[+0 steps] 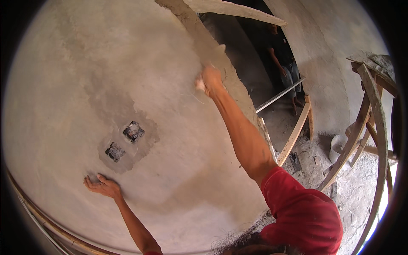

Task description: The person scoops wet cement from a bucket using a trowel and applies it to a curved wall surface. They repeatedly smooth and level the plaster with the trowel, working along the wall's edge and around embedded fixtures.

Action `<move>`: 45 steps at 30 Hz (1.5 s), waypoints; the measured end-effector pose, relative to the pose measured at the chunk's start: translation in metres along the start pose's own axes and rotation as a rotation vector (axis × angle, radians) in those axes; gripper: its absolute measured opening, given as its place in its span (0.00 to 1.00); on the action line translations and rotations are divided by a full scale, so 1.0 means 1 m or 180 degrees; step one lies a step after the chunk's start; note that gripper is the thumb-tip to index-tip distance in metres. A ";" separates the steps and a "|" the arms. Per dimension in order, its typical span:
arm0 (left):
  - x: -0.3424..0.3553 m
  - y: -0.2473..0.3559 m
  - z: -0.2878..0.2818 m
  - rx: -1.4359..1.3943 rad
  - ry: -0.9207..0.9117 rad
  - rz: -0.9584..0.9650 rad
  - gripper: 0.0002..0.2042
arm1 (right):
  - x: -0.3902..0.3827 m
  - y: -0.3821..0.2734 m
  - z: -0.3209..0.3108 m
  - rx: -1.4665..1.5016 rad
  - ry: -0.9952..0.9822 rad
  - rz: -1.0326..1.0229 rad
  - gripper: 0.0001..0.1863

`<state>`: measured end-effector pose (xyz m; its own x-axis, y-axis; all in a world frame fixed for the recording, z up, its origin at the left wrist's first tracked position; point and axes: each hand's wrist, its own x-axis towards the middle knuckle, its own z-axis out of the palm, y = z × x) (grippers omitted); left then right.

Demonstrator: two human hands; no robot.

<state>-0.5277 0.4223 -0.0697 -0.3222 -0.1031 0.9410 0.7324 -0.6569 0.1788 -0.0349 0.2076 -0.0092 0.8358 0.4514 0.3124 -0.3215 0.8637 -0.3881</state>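
The wall [182, 140] looks mostly smooth, its darker doorway edge [233, 80] perhaps unfinished; right hand [211, 80] grasps a blurred pale object [199, 82], left hand [103, 186] released.

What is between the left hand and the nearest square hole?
In the head view, only bare wall separates the left hand from the lower square hole.

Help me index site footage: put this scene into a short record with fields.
Surface: smooth grey plastered wall
Recesses: two dark square holes, ringed by a darker patch
Left hand: open, fingers slightly curled, below the holes; wall contact unclear
Right hand: blurred, closed on a small whitish object, kind unclear, near the dark doorway
Other person: standing beyond the doorway
Right side: white plastic bucket, brown wooden frame
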 end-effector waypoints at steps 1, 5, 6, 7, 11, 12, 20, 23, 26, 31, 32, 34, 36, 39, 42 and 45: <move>-0.001 0.003 0.003 -0.0031 0.0018 -0.0015 0.35 | 0.023 -0.010 0.013 0.0037 -0.0122 0.0075 0.21; -0.006 0.022 0.013 -0.0022 -0.0054 -0.0069 0.34 | 0.047 -0.041 0.075 -0.0115 -0.0109 -0.0123 0.23; -0.009 0.019 0.017 -0.0024 -0.0014 -0.0033 0.34 | 0.047 -0.048 0.094 -0.0169 -0.0086 -0.0198 0.23; -0.003 0.010 0.010 0.0025 0.0047 0.0051 0.34 | 0.045 -0.055 0.112 -0.0147 -0.0104 -0.0145 0.21; -0.001 0.004 0.009 -0.0025 0.0106 0.0078 0.33 | 0.045 -0.091 0.162 -0.0222 -0.0140 -0.0051 0.12; 0.003 0.004 0.006 -0.0034 0.0134 0.0140 0.33 | 0.043 -0.094 0.172 -0.0195 -0.0168 -0.0021 0.12; -0.008 0.013 0.013 -0.0110 0.0074 0.0178 0.33 | 0.014 -0.042 0.162 -0.1062 -0.0443 0.0337 0.14; -0.008 0.006 0.009 -0.0143 0.0026 0.0347 0.32 | -0.044 -0.031 0.108 -0.1993 -0.1067 0.0217 0.18; -0.001 0.001 0.000 -0.0130 0.0136 0.0520 0.31 | -0.109 -0.050 0.018 -0.3061 -0.1982 -0.0111 0.29; -0.062 0.027 -0.054 -0.0647 -0.0531 0.1643 0.35 | -0.219 -0.013 -0.170 -0.2879 -0.0436 0.1158 0.37; -0.110 0.049 -0.065 -0.1573 -0.1153 0.1014 0.38 | -0.225 0.002 -0.245 -0.2285 -0.0088 0.1563 0.31; -0.209 0.066 -0.116 -0.1838 -0.3314 0.0809 0.38 | -0.275 0.015 -0.358 -0.2172 0.1253 0.1688 0.28; -0.276 0.138 -0.166 -0.2231 -0.5676 0.0032 0.23 | -0.336 0.042 -0.483 -0.3009 0.2200 0.1540 0.27; -0.419 0.091 -0.246 -0.1896 -0.7523 -0.0734 0.21 | -0.462 0.062 -0.609 -0.3642 0.2929 0.2163 0.26; -0.495 0.026 -0.319 -0.1196 -0.8342 -0.0413 0.20 | -0.593 0.052 -0.677 -0.4539 0.2907 0.2585 0.27; -0.514 -0.058 -0.380 -0.0964 -0.8788 -0.1178 0.20 | -0.653 0.052 -0.692 -0.5129 0.3348 0.3300 0.36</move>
<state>-0.6319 0.2295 -0.6732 0.6294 0.2538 -0.7344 0.7401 -0.4838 0.4671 -0.2892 -0.1971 -0.8328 0.7096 -0.2336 -0.6648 -0.6156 -0.6645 -0.4236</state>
